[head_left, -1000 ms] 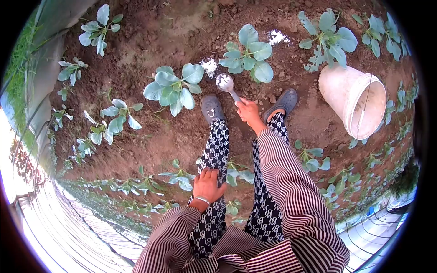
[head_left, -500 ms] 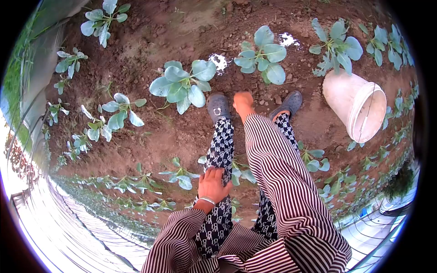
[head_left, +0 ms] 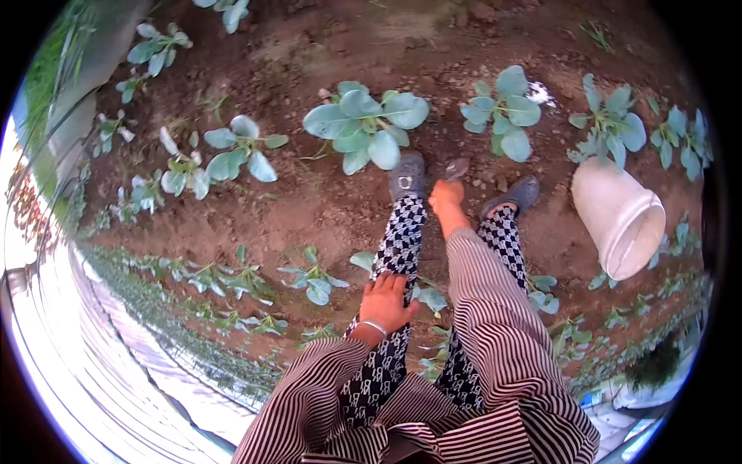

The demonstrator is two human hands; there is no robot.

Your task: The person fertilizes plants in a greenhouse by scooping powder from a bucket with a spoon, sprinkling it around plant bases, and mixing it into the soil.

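Note:
My right hand (head_left: 447, 197) is closed round the handle of a scoop (head_left: 457, 168), whose dull bowl is over the soil between my two shoes. The white pile seen earlier beside the nearer plant does not show. My left hand (head_left: 388, 303) lies with spread fingers on my left knee and holds nothing. Above my left shoe (head_left: 407, 176) grows a leafy plant (head_left: 360, 124). Another plant (head_left: 506, 112) stands up and to the right, with white material (head_left: 539, 94) on the soil beside it.
A white bucket (head_left: 610, 216) lies tilted on the right, its mouth facing down and right. Rows of leafy plants (head_left: 313, 278) run behind my feet. More plants (head_left: 246, 147) stand at the left, near a pale sheet (head_left: 93, 62).
The scoop has moved from beside the white pile back toward my shoes, and its bowl no longer shows white material. The scene has shifted rightward. My left hand stays on the knee.

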